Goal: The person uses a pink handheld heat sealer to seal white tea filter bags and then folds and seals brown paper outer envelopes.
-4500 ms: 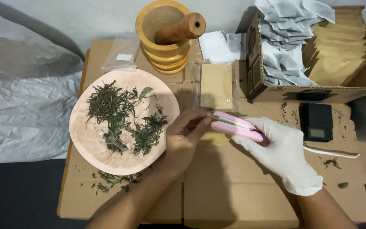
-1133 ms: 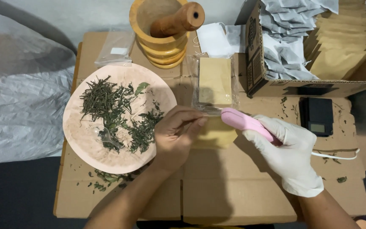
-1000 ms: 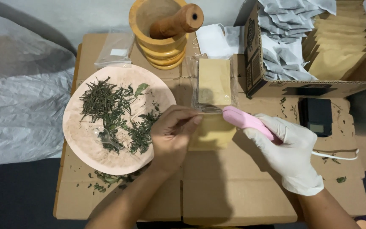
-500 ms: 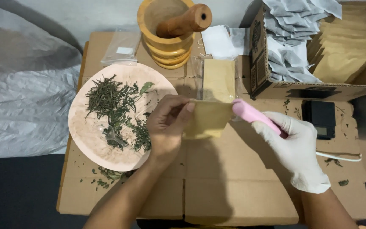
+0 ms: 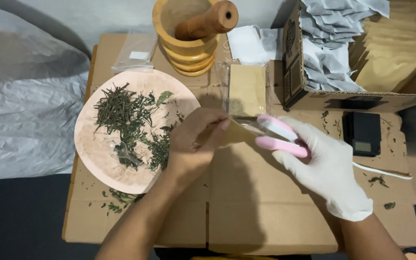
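Observation:
My left hand is bare and pinches a small brown paper pouch above the cardboard surface. My right hand, in a white glove, grips a pink hand-held clamp tool. Its two jaws are parted and sit at the right end of the pouch. A thin white cord trails from the tool to the right. Just left of my left hand lies a pink plate holding dried green herbs.
A wooden mortar with a pestle stands at the back. A clear bag holding a brown pouch lies beside it. A cardboard box of grey and brown pouches sits back right, above a small black scale. Crumpled grey sheet covers the left.
My left hand has lifted the brown pouch and turned it sideways. The pink tool's jaws, shut a second ago, now stand apart at the pouch's right end.

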